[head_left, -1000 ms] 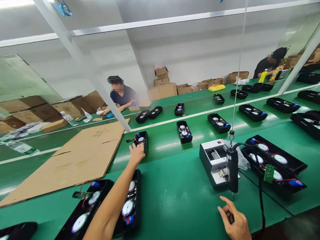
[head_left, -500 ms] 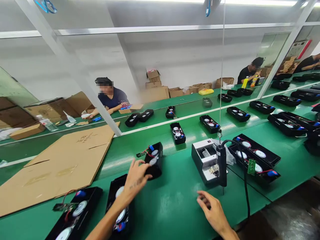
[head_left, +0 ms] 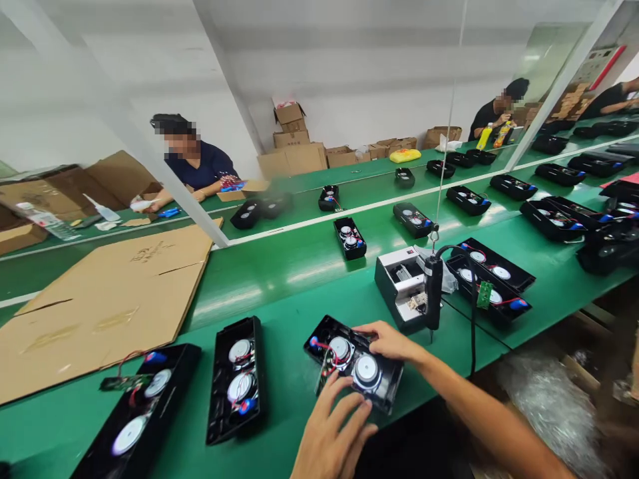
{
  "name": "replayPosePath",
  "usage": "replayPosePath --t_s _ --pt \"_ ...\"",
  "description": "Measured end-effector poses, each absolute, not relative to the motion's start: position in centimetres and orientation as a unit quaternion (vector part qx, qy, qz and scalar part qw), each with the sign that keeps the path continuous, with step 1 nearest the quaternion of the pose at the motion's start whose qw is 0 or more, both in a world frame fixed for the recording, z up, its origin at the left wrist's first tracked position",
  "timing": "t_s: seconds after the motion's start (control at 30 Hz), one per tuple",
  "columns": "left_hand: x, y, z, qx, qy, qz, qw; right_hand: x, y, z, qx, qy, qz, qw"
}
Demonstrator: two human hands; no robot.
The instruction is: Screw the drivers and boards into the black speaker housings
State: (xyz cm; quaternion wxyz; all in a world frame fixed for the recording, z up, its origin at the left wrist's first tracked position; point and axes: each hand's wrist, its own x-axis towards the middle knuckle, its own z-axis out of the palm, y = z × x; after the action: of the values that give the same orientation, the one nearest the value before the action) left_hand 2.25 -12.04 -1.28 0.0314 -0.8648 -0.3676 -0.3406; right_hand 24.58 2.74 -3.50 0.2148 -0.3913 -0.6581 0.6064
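Note:
A black speaker housing (head_left: pixel 353 360) with two round silver drivers lies at an angle at the bench's near edge. My right hand (head_left: pixel 392 342) grips its far right side, thumb and fingers on the rim. My left hand (head_left: pixel 335 426) is at the near side, fingers spread, with the tips at a small green circuit board (head_left: pixel 327 370) and the housing's edge. Red wires run from the board area to a blue-ended part (head_left: pixel 314 342) in the housing's corner. To the left rests another open housing (head_left: pixel 212 392), with a further one (head_left: pixel 174 386) beyond it.
An electric screwdriver (head_left: pixel 433 293) hangs on a cable before a grey-and-white box-shaped device (head_left: pixel 389 303). More housings (head_left: pixel 499 293) stand right of it. Flat cardboard (head_left: pixel 114 293) covers the left. Several housings line the green belt (head_left: pixel 279 266); co-workers sit across it.
The housing that was under my left hand has come nearer and to the right, and is turned. My right hand has moved up onto it. The view has shifted.

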Motion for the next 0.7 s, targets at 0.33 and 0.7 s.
replayPosePath --t_s 0.33,0.7 --pt "-0.6 -9.4 -3.0 -0.837 -0.442 -0.317 -0.061 27.0 6.9 2.3 -0.296 -0.799 0.523 0.017" --pt "0.6 -8.5 -4.0 -0.807 -0.446 -0.367 -0.121 30.5 -12.0 -3.2 -0.511 -0.624 0.357 0.471"
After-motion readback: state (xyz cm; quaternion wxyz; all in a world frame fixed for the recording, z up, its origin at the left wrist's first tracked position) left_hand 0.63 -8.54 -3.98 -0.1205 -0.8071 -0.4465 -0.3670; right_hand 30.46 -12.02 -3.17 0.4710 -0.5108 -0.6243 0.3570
